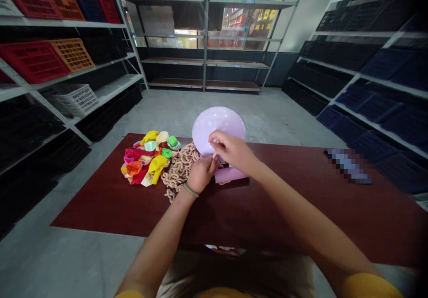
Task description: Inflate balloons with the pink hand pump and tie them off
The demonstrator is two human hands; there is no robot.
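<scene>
We see a lilac balloon (217,124), round and full of air, at the far edge of the dark red table (287,218), about in the middle. The left hand (200,174), with a greenish band (191,190) on its wrist, pinches the near end of this balloon between thumb and finger. The right hand (236,152) is just in front of the balloon, with thumb and index finger close together; we cannot tell what is between them. Under the hands, near the balloon, lies a pink cylinder (231,175). Left of it we find a heap of curled beige pieces (180,168), and farther left a pile of limp coloured balloons (147,159). Well apart, on the right, lies a pixelated object (349,166). Shelves (205,62) stand at the far side.
</scene>
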